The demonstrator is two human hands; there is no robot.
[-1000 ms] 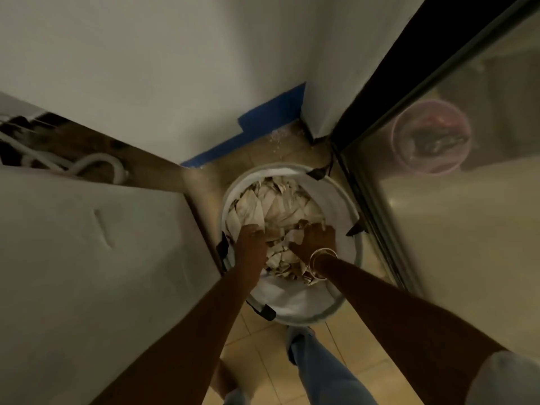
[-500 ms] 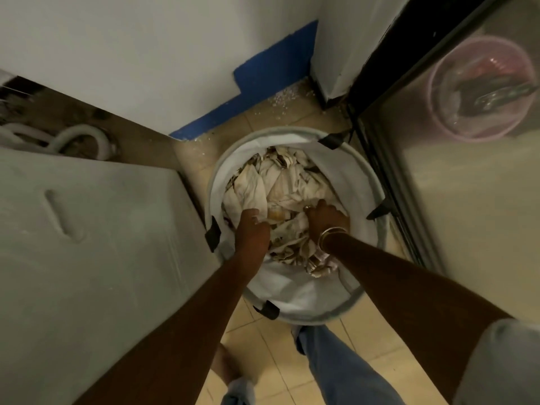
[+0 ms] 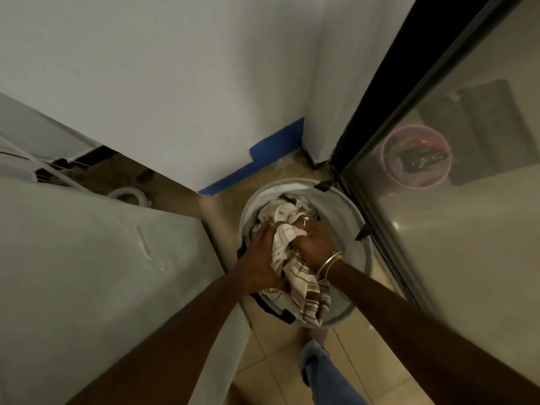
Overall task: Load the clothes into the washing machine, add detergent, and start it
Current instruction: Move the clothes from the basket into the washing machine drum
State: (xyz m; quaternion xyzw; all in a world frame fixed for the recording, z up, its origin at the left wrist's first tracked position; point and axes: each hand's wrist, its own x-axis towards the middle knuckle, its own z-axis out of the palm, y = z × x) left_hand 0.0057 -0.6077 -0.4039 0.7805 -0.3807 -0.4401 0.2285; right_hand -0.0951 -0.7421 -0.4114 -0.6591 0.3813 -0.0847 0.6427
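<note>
Here my left hand (image 3: 260, 260) has its fingers curled on the striped cloth (image 3: 306, 290), and my right hand (image 3: 314, 247) grips it tightly from the other side. The cloth hangs over the near rim of the laundry basket (image 3: 349, 226), which stands just beside the washing machine (image 3: 87, 258).

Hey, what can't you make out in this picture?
Head view, what lies deeper in the laundry basket: covered by the left hand, right hand and striped cloth.
Head view, washing machine front and controls: cut off by the left edge.
Head view, pink bucket contents: blurred behind the glass door.
</note>
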